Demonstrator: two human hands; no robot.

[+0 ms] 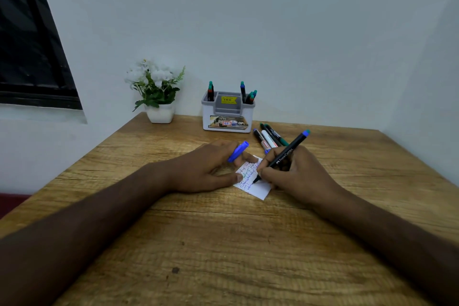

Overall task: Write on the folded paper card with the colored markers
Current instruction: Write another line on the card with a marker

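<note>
**Blue Marker on the Card's Fourth Line**

While the left hand (211,169) pinned the folded paper card (253,181) flat on the desk (223,243), its fingers also pinched the blue cap (238,151). Just right of it, the right hand (295,174) gripped the blue marker (283,155), tip touching the card's lower lines. Several markers (268,138) lay behind. Trouble seemed likeliest from the right hand's heel dragging over wet ink and smearing it, or the card sliding if the left thumb eased.

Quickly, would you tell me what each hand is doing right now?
Left hand: holds the blue marker cap, thumb on the white paper card.
Right hand: grips the black blue-ended marker.
</note>
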